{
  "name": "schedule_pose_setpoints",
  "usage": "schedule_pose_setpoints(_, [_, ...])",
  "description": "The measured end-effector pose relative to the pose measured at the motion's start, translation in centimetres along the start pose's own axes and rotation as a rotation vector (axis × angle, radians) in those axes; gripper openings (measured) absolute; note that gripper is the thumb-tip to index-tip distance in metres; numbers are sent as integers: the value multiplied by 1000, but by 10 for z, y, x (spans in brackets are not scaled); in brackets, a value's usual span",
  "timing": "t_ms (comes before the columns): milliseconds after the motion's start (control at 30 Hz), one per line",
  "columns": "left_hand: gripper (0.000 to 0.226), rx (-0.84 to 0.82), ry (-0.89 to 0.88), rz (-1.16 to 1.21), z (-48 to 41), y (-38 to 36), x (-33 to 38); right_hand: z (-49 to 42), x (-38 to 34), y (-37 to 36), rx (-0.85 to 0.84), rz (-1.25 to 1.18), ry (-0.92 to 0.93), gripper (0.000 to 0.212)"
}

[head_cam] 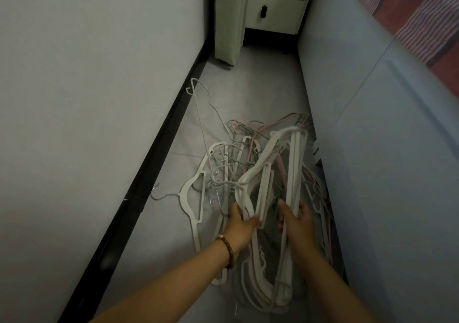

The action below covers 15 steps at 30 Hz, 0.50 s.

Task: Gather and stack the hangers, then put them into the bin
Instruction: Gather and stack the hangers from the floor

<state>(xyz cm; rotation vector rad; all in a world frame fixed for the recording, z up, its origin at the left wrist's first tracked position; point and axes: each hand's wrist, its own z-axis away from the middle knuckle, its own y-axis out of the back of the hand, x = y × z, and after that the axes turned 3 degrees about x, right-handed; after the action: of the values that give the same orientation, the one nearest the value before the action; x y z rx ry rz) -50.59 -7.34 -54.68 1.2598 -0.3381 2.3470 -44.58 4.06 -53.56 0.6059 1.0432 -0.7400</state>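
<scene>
Two hands on one bundle; head view is all there is.

Left hand: fingers curled round the near-left edge of a bundle of white hangers, thumb across the top. Right hand: fingers closed on the bars at the near-right edge. There's blur there, so I can't tell how many bars it holds. The bundle fans up and away from the fingertips, tilted off the floor. My read is a two-sided grip to square the frames against each other so they nest.

Beyond and below the fingertips is a loose pile of grey, pink and white hangers, tangled, with hooks crossing. That's probably why the bundle is lifted rather than dragged: the hooks would snag.

Nearer than the fingers, under the wrists, more white hangers lie roughly stacked.

Left of the left fingers a stray hanger lies flat, its metal hook pointing at the wall. Well beyond it a wire hanger lies along the skirting.

Right of the right fingers the bed side is close, with the pile just beside it. Drawers stand at the far end. There's a bracelet on the left wrist.

Bin is not in view. Judgement: mid-gather, the stack is partly formed, and the strays and pile are not yet collected.
</scene>
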Motion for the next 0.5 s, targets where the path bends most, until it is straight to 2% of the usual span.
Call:
schedule_pose_setpoints(100, [62,-32,-57,57,1,8,19,5,-30,-11,-133,-72,60,9])
schedule_pose_setpoints(200, [46,5,-103,5,-6,24,31,6,-53,-18,-186,-89,115,21])
schedule_pose_setpoints(300, [28,282,-179,-23,-16,44,30,6,-56,-19,-192,-75,139,22])
schedule_pose_setpoints(367, [39,378,-143,-44,-24,56,29,7,-54,-19,-178,-55,151,22])
schedule_pose_setpoints(433, [40,301,-56,-69,-33,63,28,8,-56,-20,-177,-41,151,19])
schedule_pose_setpoints(500, [25,200,-14,-72,-39,64,26,7,-55,-22,-197,-44,119,16])
